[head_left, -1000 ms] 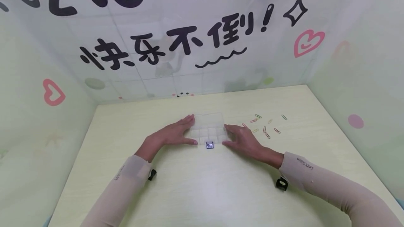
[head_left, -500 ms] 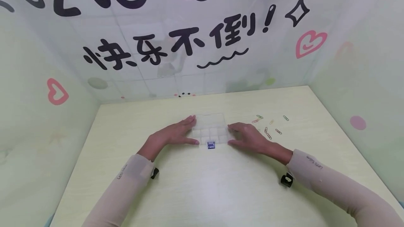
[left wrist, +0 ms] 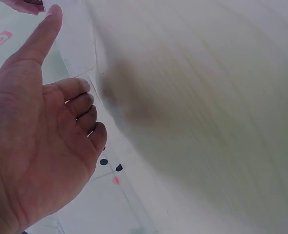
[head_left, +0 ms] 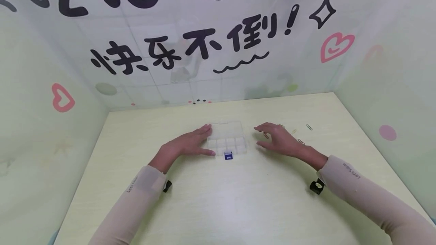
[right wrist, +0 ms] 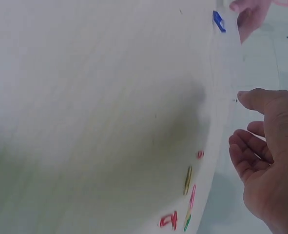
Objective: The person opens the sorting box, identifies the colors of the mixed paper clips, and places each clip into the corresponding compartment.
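Note:
A clear plastic compartment box (head_left: 235,143) stands on the table, its lid (head_left: 226,128) folded back and a blue latch (head_left: 228,155) at its front. My left hand (head_left: 185,143) rests along the box's left side, fingers toward the far corner and thumb at the near one. To the right of the box, and apart from it, my right hand (head_left: 281,139) hovers with loosely bent fingers and nothing in them. Colored paper clips (head_left: 309,127) lie scattered around and partly behind that hand. Several paper clips (right wrist: 188,180) also appear in the right wrist view.
The pale wooden table (head_left: 211,203) meets a printed wall sheet (head_left: 170,93) at the back. Side walls (head_left: 385,97) enclose it left and right. A small dark speck lies on the tabletop in front of the right hand.
My right hand has left the box's right side and moved right, over toward the paper clips, covering some of them. The left hand stays at the box.

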Tool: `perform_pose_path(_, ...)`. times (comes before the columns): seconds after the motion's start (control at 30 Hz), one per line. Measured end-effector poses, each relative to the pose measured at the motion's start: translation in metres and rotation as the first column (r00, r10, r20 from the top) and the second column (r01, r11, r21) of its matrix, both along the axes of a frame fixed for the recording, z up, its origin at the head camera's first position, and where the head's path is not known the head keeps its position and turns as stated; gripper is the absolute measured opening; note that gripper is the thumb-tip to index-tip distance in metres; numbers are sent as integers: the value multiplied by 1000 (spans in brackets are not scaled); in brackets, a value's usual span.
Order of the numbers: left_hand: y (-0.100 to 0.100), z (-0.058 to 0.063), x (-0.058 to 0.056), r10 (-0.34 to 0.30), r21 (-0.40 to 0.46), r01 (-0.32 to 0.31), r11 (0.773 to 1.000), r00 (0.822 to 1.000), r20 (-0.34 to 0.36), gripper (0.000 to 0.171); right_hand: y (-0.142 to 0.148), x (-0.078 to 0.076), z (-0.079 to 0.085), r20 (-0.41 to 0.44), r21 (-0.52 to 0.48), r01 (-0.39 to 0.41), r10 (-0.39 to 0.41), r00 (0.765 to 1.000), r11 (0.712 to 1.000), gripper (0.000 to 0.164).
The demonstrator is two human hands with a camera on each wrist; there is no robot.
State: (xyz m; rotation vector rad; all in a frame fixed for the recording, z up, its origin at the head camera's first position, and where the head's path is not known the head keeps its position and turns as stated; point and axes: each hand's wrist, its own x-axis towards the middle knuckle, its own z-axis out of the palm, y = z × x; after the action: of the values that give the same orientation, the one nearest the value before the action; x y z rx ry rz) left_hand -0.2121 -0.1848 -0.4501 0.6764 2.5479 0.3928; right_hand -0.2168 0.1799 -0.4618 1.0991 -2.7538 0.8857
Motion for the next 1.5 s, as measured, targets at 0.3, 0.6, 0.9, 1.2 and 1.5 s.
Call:
perform_pose_path(0.3,5,7,0,-2,-20,2,1000,1000,3,107,22,-14,4,-12,32,-33,34,999,999,33)
perform_pose_path(0.6,5,6,0,4,-41,-4,999,1000,14,108,33,-29,4,9,86,-95,95,995,992,35)
perform_pose_path(0.9,6,8,1,8,-36,-7,999,1000,16,109,34,-41,-1,19,103,-171,170,985,980,30)
perform_pose_path(1.2,7,8,1,4,-43,-4,999,1000,12,108,35,-48,-8,47,100,-195,191,980,976,22)
perform_pose_path(1.5,6,6,0,10,-40,-10,999,1000,7,109,35,-50,-10,44,104,-198,195,980,975,20)
